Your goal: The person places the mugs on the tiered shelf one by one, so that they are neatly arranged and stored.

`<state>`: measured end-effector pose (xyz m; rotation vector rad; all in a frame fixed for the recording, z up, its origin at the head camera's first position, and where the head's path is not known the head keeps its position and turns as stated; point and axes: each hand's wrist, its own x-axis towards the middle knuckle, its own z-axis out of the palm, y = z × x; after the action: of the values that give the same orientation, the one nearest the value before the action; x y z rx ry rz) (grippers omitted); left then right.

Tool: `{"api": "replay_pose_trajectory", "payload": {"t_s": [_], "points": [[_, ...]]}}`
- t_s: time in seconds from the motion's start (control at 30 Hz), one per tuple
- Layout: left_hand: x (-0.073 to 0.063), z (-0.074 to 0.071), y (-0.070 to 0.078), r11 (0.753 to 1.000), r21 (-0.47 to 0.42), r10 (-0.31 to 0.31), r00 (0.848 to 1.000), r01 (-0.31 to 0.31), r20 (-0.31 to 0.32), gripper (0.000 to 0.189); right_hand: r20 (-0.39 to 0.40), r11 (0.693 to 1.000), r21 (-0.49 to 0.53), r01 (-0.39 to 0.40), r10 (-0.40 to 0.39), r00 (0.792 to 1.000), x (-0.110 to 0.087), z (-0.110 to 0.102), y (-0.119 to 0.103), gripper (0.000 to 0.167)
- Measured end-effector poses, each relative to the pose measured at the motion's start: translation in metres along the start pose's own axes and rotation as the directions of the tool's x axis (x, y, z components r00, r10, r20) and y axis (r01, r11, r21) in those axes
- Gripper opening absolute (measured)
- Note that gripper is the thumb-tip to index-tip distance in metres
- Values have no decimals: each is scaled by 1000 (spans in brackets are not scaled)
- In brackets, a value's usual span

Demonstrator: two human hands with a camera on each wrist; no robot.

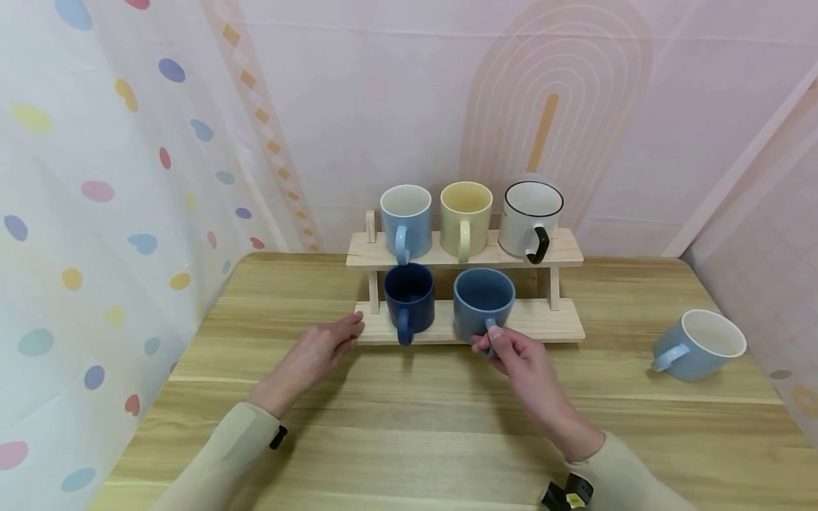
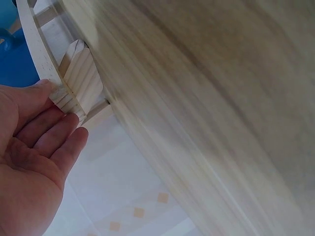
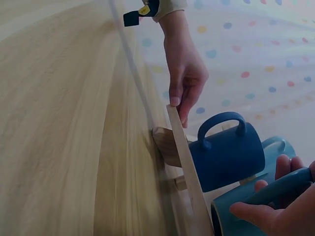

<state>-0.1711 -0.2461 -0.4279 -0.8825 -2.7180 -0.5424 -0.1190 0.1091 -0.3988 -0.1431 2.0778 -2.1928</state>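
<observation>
My right hand pinches the handle of a grey-blue mug, which sits upright on the lower board of a two-tier wooden rack. At the left end of that board, my left hand grips the edge; the left wrist view shows the thumb above and the fingers below. Between the hands a dark blue mug stands on the same board, its handle facing forward. The upper board carries a light blue mug, a pale yellow mug and a white mug with black rim and handle.
Another light blue mug, white inside, rests on the wooden table at the right, its handle to the left. Patterned cloth hangs behind the rack, and a dotted cloth runs along the left side.
</observation>
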Motion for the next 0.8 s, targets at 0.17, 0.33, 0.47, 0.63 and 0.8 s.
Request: {"api": "replay_pose_trajectory", "payload": {"t_s": [0.17, 0.33, 0.47, 0.63, 0.8], "points": [[0, 0, 0, 1000, 5, -1, 1000, 1, 0, 32, 14, 1000, -9, 1, -1, 1000, 6, 6, 0, 40], [0, 0, 1, 1000, 10, -2, 1000, 2, 5, 31, 6, 1000, -4, 8, -8, 1000, 12, 11, 0, 39], [0, 0, 1, 1000, 8, -6, 1000, 6, 8, 31, -3, 1000, -3, 4, -4, 1000, 16, 16, 1, 39], [1, 0, 2, 1000, 3, -8, 1000, 8, 5, 31, -14, 999, -36, 20, -21, 1000, 20, 21, 2, 39], [0, 0, 2, 1000, 1, -1, 1000, 1, -4, 31, -16, 996, -68, 50, -51, 999, 22, 25, 3, 39]]}}
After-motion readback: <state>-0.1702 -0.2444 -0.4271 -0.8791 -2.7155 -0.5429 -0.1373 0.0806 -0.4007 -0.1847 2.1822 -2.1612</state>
